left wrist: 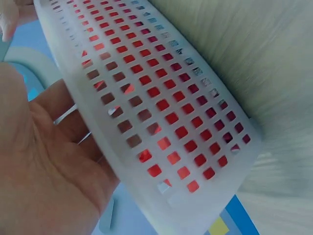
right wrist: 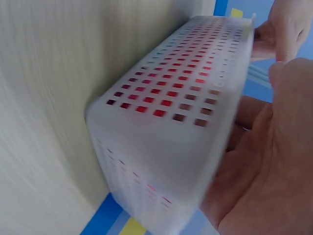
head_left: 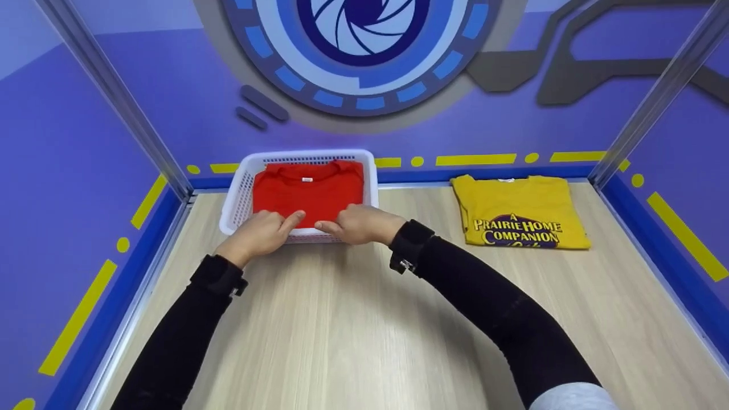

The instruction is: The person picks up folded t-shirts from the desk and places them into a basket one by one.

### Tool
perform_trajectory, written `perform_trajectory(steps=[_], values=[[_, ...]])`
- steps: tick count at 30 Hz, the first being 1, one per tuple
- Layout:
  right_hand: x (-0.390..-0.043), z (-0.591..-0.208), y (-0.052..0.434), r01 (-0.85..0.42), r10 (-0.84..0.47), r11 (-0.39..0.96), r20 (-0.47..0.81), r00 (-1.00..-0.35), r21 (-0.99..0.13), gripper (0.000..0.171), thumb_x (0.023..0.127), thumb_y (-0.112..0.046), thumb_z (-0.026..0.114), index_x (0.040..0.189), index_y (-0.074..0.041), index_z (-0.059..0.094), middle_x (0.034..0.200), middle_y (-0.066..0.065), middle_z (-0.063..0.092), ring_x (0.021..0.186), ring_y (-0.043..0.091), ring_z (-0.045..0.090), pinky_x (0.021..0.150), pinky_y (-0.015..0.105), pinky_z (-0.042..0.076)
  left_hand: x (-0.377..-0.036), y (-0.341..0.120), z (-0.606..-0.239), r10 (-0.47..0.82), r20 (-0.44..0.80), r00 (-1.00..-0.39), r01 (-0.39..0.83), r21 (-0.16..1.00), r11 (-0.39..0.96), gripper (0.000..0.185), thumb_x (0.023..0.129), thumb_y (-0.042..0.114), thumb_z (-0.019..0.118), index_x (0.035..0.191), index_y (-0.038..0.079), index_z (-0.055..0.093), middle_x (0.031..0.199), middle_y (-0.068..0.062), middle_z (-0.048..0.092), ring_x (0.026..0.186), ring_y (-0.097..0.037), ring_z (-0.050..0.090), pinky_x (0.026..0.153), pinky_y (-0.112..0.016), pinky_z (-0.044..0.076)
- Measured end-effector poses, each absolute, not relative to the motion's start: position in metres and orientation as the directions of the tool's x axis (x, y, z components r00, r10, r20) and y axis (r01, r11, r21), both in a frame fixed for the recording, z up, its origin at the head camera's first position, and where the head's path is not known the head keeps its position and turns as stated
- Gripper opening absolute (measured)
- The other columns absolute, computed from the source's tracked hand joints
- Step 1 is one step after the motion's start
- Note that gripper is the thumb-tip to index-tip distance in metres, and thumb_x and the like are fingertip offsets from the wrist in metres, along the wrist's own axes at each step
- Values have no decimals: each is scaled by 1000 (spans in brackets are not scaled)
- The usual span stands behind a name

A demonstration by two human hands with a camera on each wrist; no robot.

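Observation:
A folded red shirt [head_left: 307, 193] lies in a white perforated basket [head_left: 307, 154] at the back of the wooden table. Both hands are at the basket's near rim. My left hand [head_left: 263, 230] and right hand [head_left: 359, 224] have their fingers curled over the rim at the shirt's near edge, with the thumbs lying on the red cloth. The fingertips are hidden inside the basket. In the left wrist view my palm [left wrist: 44, 161] sits against the basket wall [left wrist: 161, 112], red showing through its holes. The right wrist view shows my right palm [right wrist: 264, 166] on the same wall [right wrist: 171, 127].
A folded yellow shirt [head_left: 518, 210] with a purple print lies flat at the back right. Purple walls with blue and yellow trim close in the table [head_left: 342, 330] on three sides. Bare wood lies between me and the basket.

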State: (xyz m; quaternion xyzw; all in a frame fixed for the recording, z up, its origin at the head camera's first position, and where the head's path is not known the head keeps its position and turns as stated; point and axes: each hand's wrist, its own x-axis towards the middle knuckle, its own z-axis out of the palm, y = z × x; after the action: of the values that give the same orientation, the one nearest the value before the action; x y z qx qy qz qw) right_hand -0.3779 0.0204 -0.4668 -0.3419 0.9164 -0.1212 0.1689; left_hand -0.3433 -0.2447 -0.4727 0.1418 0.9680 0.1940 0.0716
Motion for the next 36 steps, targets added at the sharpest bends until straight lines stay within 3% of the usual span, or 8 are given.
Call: perform_trajectory(steps=[4, 6, 13, 17, 21, 26, 30, 36], values=[[-379, -473, 11, -542, -622, 780, -289, -728, -313, 90, 111, -77, 29, 114, -5, 83, 97, 14, 78, 108, 33, 75, 109, 52, 58, -346, -243, -478, 289, -136, -948, 225, 357, 907, 90, 107, 84, 22, 72, 13, 64, 63, -2, 42, 77, -30, 65, 88, -47, 53], [-378, -474, 8, -539, -614, 786, -289, -734, -302, 89, 111, -77, 30, 114, -6, 82, 103, 17, 79, 112, 35, 75, 110, 52, 57, -346, -241, -478, 282, -145, -949, 219, 342, 914, 93, 107, 83, 23, 79, 9, 72, 64, -4, 47, 89, -34, 70, 97, -51, 54], [-367, -474, 25, -642, -676, 690, 21, -737, -335, 54, 115, -49, 56, 79, -11, 70, 62, -2, 46, 63, 17, 55, 67, 32, 48, -333, -224, -473, 296, 26, -955, 283, 380, 881, 59, 112, 60, 55, 83, 12, 75, 67, -1, 48, 71, -24, 60, 74, -40, 49], [-353, -463, 51, -710, -659, 599, 275, -700, -369, 32, 113, -29, 63, 91, -10, 79, 67, -3, 57, 60, 12, 54, 62, 26, 50, -318, -210, -465, 302, 236, -924, 379, 445, 811, 34, 110, 41, 69, 104, 12, 84, 85, -2, 74, 80, -21, 69, 80, -40, 61], [-342, -455, 89, -727, -625, 558, 373, -686, -401, 26, 112, -22, 64, 114, -6, 84, 92, 5, 83, 75, 18, 75, 77, 33, 66, -305, -188, -461, 355, 336, -873, 484, 491, 724, 24, 110, 32, 71, 109, 13, 86, 96, -3, 81, 85, -19, 72, 86, -41, 65], [-343, -479, 148, -655, -590, 630, 291, -753, -416, 28, 111, -20, 65, 123, -2, 83, 118, 15, 85, 109, 30, 83, 98, 47, 67, -288, -151, -480, 532, 249, -809, 574, 529, 625, 18, 110, 27, 69, 111, 16, 84, 94, 2, 79, 84, -11, 69, 83, -33, 63], [-348, -506, 199, -500, -499, 752, 125, -858, -431, 34, 110, -19, 63, 131, 3, 78, 130, 22, 80, 127, 38, 76, 109, 54, 61, -279, -128, -506, 638, 120, -761, 590, 537, 603, 26, 112, 29, 67, 122, 12, 83, 110, 3, 84, 100, -11, 76, 95, -33, 65], [-363, -518, 298, -349, -349, 831, 82, -934, -433, 38, 113, -16, 57, 138, 9, 70, 133, 33, 74, 119, 47, 75, 103, 62, 61, -278, -109, -526, 631, 89, -771, 573, 531, 624, 27, 112, 29, 66, 124, 12, 84, 118, 1, 85, 114, -17, 78, 105, -38, 63]])
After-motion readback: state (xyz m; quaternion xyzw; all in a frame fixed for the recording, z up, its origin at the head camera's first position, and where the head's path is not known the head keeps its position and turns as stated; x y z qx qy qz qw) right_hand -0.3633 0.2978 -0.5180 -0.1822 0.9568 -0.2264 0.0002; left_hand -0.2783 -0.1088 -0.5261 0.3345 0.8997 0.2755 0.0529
